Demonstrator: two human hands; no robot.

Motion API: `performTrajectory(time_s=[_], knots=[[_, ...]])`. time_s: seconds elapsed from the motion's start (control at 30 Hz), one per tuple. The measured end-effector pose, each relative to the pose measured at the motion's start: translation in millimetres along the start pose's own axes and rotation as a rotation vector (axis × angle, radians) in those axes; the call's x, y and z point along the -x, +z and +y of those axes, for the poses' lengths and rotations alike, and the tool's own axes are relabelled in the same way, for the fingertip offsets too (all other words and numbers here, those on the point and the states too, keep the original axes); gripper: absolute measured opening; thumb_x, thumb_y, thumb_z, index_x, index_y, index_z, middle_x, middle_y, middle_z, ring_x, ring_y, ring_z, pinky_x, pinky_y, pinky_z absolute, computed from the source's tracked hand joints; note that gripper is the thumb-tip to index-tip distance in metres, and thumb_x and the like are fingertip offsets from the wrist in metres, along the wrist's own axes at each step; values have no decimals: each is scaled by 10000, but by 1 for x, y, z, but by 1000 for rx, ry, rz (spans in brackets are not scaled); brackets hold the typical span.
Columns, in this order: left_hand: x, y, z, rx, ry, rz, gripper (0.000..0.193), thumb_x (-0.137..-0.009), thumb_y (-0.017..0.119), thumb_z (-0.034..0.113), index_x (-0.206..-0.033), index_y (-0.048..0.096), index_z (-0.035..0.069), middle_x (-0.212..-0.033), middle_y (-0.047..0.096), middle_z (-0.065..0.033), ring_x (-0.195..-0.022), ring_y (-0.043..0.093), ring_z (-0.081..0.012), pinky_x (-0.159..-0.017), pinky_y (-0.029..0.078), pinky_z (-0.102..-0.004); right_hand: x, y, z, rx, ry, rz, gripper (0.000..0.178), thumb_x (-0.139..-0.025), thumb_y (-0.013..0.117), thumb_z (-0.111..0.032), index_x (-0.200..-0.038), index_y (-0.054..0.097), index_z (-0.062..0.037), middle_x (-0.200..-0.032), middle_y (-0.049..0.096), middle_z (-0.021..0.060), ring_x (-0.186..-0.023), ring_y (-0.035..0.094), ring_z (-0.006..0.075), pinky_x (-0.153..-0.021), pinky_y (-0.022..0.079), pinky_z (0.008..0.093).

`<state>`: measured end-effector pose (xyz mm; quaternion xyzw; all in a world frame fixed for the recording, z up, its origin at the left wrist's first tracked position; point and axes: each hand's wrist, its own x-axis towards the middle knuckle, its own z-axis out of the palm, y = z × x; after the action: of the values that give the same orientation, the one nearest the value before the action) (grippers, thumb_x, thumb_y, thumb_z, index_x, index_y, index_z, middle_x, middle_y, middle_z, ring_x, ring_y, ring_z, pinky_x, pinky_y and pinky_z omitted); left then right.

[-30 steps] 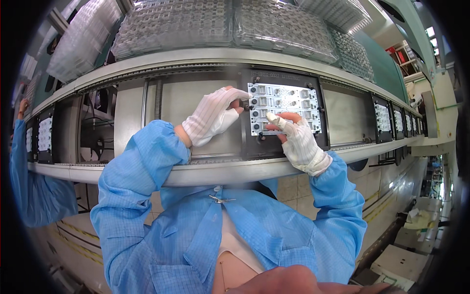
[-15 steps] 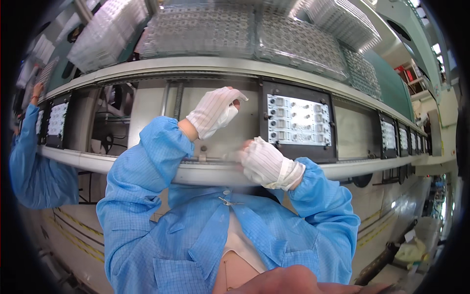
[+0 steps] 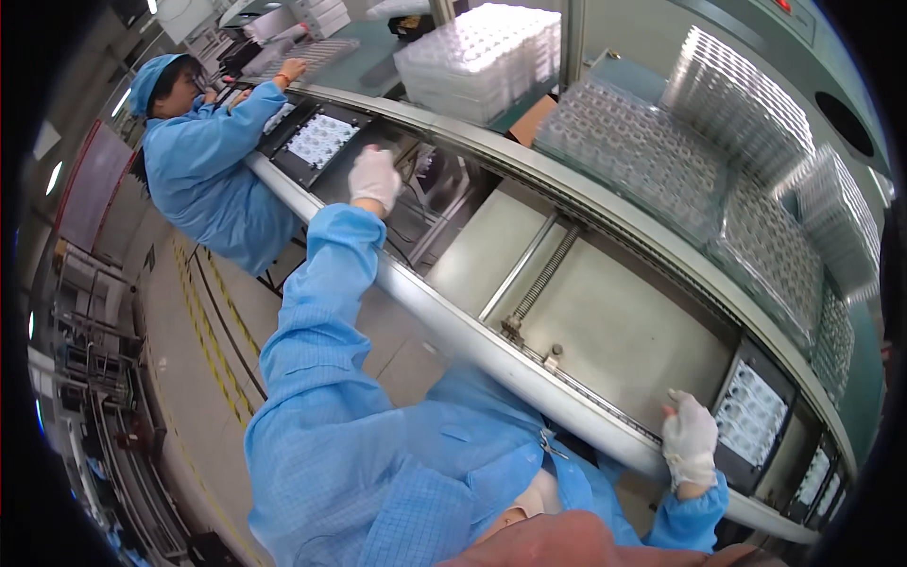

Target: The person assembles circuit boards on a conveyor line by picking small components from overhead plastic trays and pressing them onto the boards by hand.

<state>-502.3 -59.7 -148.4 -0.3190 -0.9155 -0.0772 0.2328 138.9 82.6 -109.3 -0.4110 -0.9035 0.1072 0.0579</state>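
Observation:
My left hand (image 3: 375, 178), in a white glove with bare fingertips, is stretched out over the line. Its fingers are bunched together, and whatever they hold, if anything, is hidden. Just beyond it to the left lies a black fixture (image 3: 300, 163) bearing a white panel with rows of round parts (image 3: 322, 139). My right hand (image 3: 691, 442), gloved likewise, hovers low on the right with curled fingers; I cannot see into its grip. Close beside it, on the right, is another black fixture (image 3: 735, 465) with a similar panel (image 3: 751, 416).
Stacks of clear plastic trays (image 3: 635, 137) stand behind the rail (image 3: 510, 156). A metal rod and a spring (image 3: 548, 269) cross the recessed line between my hands. At the far left a co-worker in blue (image 3: 213, 175) works at the same line. More fixtures (image 3: 814, 475) follow at the right.
My view has swung left, bringing the co-worker into fuller sight. My hands have moved far apart: the left toward the left-hand fixture, the right toward the right-hand one.

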Motion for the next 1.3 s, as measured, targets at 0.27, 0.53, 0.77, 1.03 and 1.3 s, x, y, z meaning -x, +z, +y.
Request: performTrajectory(time_s=[0.27,0.53,0.77,1.03,1.3], knots=[[-16,21,-90,-195,-417,-228,265,-895,589,208,-1004,779,57,-1122,721,-204,-1051,706,-358,-892,576,-437,23,6,102,125,270,13,250,-885,638,-163,-1106,675,-52,-1004,707,225,-967,672,406,-853,525,492],[2,-27,-111,-184,-69,-286,308,-899,500,226,-985,731,41,-1016,709,-254,-982,683,-437,-844,553,-514,-12,-43,24,30,173,66,293,-900,603,-223,-1136,656,-56,-1026,685,211,-995,627,427,-868,500,501],[42,-125,-71,-124,330,-140,200,-916,632,243,-837,620,59,-826,676,-186,-810,685,-381,-729,543,-488,-95,-125,-7,69,47,550,324,-870,610,-103,-1192,647,-116,-943,711,129,-943,665,339,-900,502,468],[60,-254,-57,241,495,-380,166,-847,685,163,-963,654,47,-904,671,-200,-815,672,-406,-711,538,-497,-174,-184,-66,244,245,482,427,-826,638,-116,-1250,654,-165,-1053,731,141,-1042,655,357,-997,481,461],[15,-179,-81,402,891,-773,320,-877,664,256,-1173,648,136,-1229,641,-223,-874,703,-385,-753,584,-464,-274,-75,-167,266,277,392,587,-768,564,-40,-1318,656,-227,-1135,684,181,-1085,631,358,-961,502,425]])
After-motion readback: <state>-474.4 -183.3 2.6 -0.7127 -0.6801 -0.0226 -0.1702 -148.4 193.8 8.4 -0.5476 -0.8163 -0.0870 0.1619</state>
